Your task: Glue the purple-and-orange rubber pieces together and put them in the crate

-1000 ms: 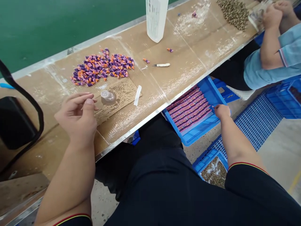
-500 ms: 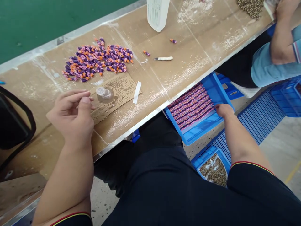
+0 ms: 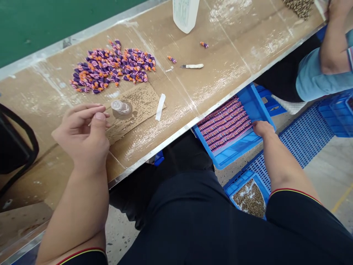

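Note:
My left hand is raised over the table, thumb and fingers pinched together; anything between them is too small to make out. Just right of it, a small clear plastic cup stands on a stained piece of cardboard. My right hand reaches down to a blue tray below the table edge. Its curled fingers touch the ends of pink, purple and orange rows of cord-like pieces; their grip is partly hidden. A pile of small purple, orange and pink pieces lies beyond my left hand.
A white-handled knife, two loose pieces, a white strip and a white bottle are on the table. A co-worker's arm is at the right, near a brownish heap. A blue bin of small brown pieces sits below.
The view has shifted slightly, so the table things appear a little higher and further left. Both hands keep nearly the same pose and place.

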The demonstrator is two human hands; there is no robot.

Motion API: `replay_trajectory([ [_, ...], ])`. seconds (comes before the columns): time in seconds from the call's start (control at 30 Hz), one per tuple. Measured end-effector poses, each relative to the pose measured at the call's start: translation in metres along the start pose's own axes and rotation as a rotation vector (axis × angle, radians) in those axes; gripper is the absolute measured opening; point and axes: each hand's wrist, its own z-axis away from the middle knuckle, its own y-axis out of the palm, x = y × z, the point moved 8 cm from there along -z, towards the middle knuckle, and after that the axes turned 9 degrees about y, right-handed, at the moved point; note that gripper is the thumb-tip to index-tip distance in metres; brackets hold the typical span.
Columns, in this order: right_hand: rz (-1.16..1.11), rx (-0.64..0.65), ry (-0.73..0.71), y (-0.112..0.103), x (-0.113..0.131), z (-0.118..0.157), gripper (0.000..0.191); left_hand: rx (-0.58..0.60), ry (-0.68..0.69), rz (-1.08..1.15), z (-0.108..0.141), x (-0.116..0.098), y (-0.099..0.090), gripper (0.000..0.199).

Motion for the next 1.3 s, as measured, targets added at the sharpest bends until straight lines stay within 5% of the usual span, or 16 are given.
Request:
replay_trajectory([
  [0.27,0.058,0.083,0.091,0.0009,0.0044,0.0023,0.058,-0.006,-0.007,-0.005,-0.0002,-0.0013,-0.0001,0.039],
  [1.3,0.054,0.072,0.026,0.0037,0.008,0.0028,0.044,0.007,-0.015,0.006,0.0004,0.0,0.0006,0.037],
])
